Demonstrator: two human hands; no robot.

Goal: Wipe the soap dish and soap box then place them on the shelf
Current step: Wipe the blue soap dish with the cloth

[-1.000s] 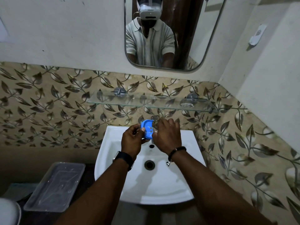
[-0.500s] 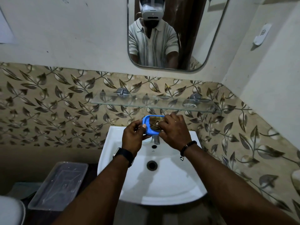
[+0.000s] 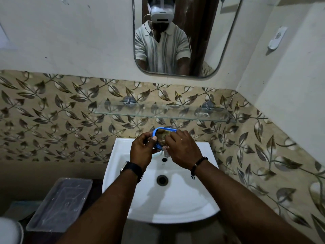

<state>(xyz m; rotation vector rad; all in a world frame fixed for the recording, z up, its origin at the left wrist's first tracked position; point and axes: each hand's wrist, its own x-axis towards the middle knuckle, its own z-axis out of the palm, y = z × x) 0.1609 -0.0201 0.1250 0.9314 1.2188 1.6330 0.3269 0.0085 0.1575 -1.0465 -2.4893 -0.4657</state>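
Over the back of the white sink [image 3: 140, 199] we see the left hand [image 3: 143, 152] curled round the rim of the blue soap dish [image 3: 154, 136], the right hand [image 3: 182, 152] pinching a brownish cloth [image 3: 162, 135] inside it. The sink's printed mark [image 3: 163, 164] is too small to read; a glass shelf [image 3: 158, 111] hangs above the sink, and a clear tub [image 3: 59, 205] sits left of it.

Soap dish [image 3: 153, 135] blue, at 12 o'clock of white sink [image 3: 175, 205]; cloth [image 3: 163, 133] olive-brown; wall tiles [image 3: 52, 117] beige with dark leaf-and-vine pattern; mirrored shirt [image 3: 158, 48] white, grey-striped; watch strap [image 3: 132, 169] black.
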